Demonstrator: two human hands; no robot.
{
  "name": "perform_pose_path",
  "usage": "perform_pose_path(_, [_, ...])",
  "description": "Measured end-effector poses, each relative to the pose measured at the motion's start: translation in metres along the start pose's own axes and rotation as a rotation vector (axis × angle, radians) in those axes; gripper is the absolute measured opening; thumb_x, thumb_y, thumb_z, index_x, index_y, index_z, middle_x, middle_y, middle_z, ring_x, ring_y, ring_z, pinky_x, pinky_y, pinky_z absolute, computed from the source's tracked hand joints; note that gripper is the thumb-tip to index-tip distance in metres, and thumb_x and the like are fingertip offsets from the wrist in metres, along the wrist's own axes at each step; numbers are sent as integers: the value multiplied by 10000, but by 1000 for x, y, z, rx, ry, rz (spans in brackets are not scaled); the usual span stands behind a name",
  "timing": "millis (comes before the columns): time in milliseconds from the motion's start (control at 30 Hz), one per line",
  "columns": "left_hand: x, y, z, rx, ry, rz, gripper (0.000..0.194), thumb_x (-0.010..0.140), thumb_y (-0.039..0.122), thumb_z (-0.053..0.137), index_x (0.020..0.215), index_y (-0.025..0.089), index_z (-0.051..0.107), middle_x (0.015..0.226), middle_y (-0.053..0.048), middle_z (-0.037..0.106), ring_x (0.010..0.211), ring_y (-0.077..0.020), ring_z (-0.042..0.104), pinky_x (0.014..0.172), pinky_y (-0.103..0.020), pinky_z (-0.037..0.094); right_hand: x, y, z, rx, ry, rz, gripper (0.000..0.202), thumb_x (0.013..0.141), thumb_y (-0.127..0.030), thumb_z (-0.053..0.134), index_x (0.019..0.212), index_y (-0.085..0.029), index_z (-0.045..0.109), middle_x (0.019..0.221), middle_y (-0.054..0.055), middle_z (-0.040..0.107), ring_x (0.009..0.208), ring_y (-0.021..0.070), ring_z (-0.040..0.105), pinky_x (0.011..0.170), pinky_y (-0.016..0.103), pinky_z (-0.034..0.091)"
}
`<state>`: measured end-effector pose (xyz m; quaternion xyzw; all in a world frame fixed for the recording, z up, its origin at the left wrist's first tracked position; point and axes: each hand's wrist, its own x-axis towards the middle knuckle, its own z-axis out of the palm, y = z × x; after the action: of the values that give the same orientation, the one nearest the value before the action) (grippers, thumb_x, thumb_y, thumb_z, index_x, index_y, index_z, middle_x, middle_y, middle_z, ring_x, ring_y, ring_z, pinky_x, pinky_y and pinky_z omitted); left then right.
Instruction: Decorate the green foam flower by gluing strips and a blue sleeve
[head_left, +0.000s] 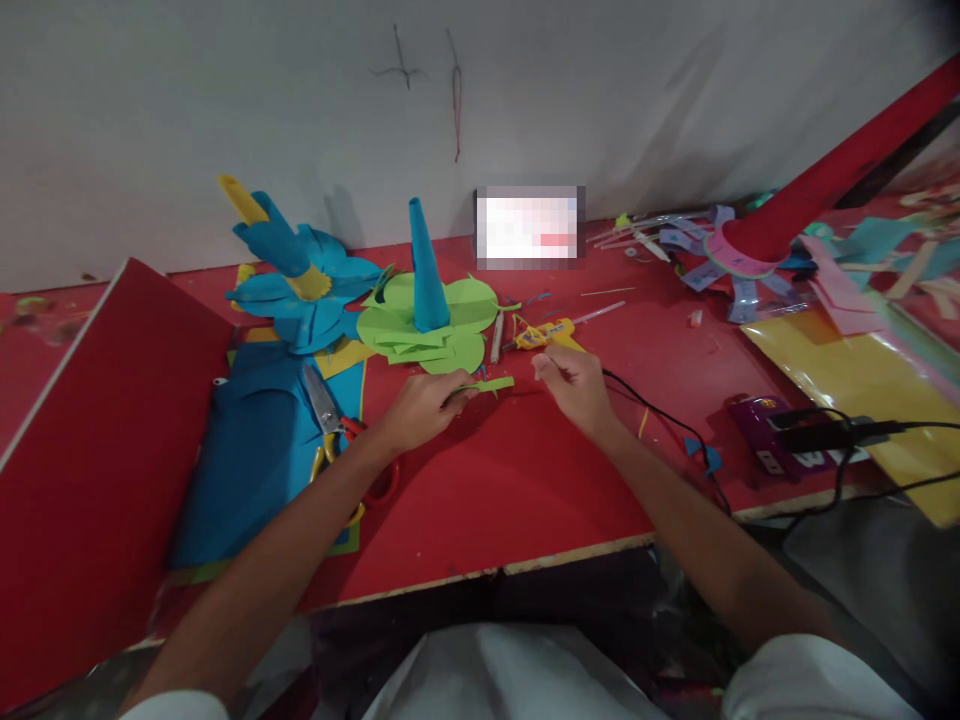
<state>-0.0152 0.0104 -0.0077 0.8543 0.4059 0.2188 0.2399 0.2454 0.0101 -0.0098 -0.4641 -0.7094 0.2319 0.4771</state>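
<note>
My left hand (431, 408) is closed on a small green paper piece (495, 384), which sticks out to the right from its fingertips. Just to the right, my right hand (574, 385) is closed, its thumb and fingers pinched together; whatever they hold is too small to make out. Behind my left hand lies a green petal-shaped paper flower (476, 305) with a blue cone (427, 270) standing upright on it. A yellow glue gun (551, 334) rests just beyond my right hand, beside a white stick (497, 337).
Blue-and-yellow flower (304, 290) at back left. Scissors (324, 405) lie on blue sheets (247, 450), beside a raised red board (112, 450). A lit screen (529, 228) leans on the wall. Purple box (780, 435), black cables, yellow sheet (847, 390) and red cone (817, 170) are right.
</note>
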Motion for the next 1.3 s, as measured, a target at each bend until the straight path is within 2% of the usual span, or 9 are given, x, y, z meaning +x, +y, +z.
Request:
perform_pose_path(67, [0, 0, 0, -5, 2, 2, 256, 1056, 353, 491, 980, 186, 670, 760, -21, 704, 666, -148, 631, 630, -248, 379, 0, -1, 3, 7, -51, -46, 533, 1032, -569, 500, 622, -228, 506, 611, -9, 526, 620, 154, 497, 643, 328, 384])
perform_pose_path(200, [0, -1, 1, -15, -6, 10, 261, 1058, 362, 504, 973, 185, 675, 755, -14, 697, 643, -138, 611, 623, -246, 368, -1, -3, 9, 17, -178, -96, 359, 953, -582, 653, 870, -234, 681, 863, 39, 712, 821, 196, 630, 774, 347, 472])
perform_pose_path(300, [0, -1, 1, -26, -6, 2, 233, 1052, 337, 516, 969, 189, 675, 781, -13, 708, 659, -134, 621, 628, -244, 369, -1, -3, 12, -2, -231, -118, 336, 978, -544, 635, 861, -237, 704, 841, 40, 725, 802, 196, 625, 764, 349, 473])
perform_pose_path(567, [4, 4, -2, -79, 63, -40, 251, 1048, 324, 503, 871, 195, 626, 644, 26, 635, 607, -122, 587, 605, -240, 360, -1, 3, 12, 16, -134, -108, 309, 986, -468, 647, 801, -224, 686, 791, 36, 707, 765, 189, 629, 743, 340, 474])
perform_pose_path(800, [3, 2, -1, -76, 62, -46, 224, 1044, 317, 512, 898, 200, 634, 658, 29, 640, 594, -117, 580, 600, -242, 356, 0, 0, 11, 26, -152, -103, 347, 981, -502, 638, 761, -235, 674, 760, 36, 704, 751, 199, 629, 741, 361, 484])
perform_pose_path(1033, [4, 0, -2, -71, 66, -60, 238, 1043, 322, 516, 865, 201, 618, 659, 26, 647, 617, -126, 598, 617, -247, 370, 1, -1, 6, 90, -74, 4, 229, 990, -464, 630, 985, -257, 728, 972, 43, 761, 886, 200, 685, 800, 347, 529])
perform_pose_path(1100, [3, 0, -2, -67, 69, -56, 231, 1040, 314, 518, 867, 200, 621, 666, 25, 646, 618, -124, 593, 622, -246, 372, 1, 0, 4, 67, -26, 25, 250, 994, -458, 618, 899, -245, 707, 886, 33, 739, 828, 192, 666, 764, 339, 514])
perform_pose_path(1200, [3, -1, -2, -68, 72, -49, 217, 1038, 307, 522, 887, 198, 633, 675, 27, 647, 619, -120, 587, 622, -244, 371, 1, -1, 2, -1, 15, 38, 399, 995, -489, 597, 690, -232, 582, 664, -2, 603, 652, 162, 550, 658, 324, 446])
perform_pose_path(1300, [3, 0, -2, -79, 74, -48, 242, 1041, 322, 517, 871, 196, 634, 668, 25, 647, 620, -121, 589, 619, -243, 373, 1, -5, 3, 2, -17, 21, 449, 986, -560, 591, 678, -234, 565, 656, 1, 593, 648, 164, 540, 638, 324, 430])
